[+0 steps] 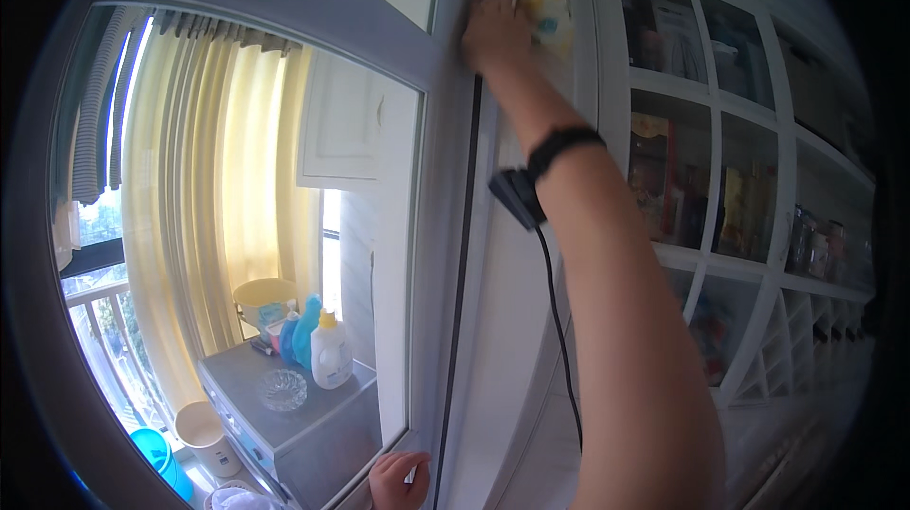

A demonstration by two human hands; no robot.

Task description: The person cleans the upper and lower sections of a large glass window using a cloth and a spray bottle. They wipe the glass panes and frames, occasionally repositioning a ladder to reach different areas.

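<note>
High in the view, my right hand (498,30) is against the upper part of a pale door frame (455,176), its fingers blurred. Beside those fingers, on the white wall panel, shows a yellow and white patterned item (546,16); whether the hand touches it I cannot tell. A black strap and a small black device with a cable are on my right wrist and forearm. My left hand (399,480) is at the bottom edge, fingers curled, by the lower corner of the glazed door (384,34). What it grips, if anything, is hidden.
Through the glass stand a grey-topped cabinet (245,378) with a glass ashtray (283,390), a white detergent bottle (331,353) and other bottles, yellow curtains (256,154), and a blue bucket (160,460). On the right is a white glass-fronted cabinet (714,101) holding boxes and jars.
</note>
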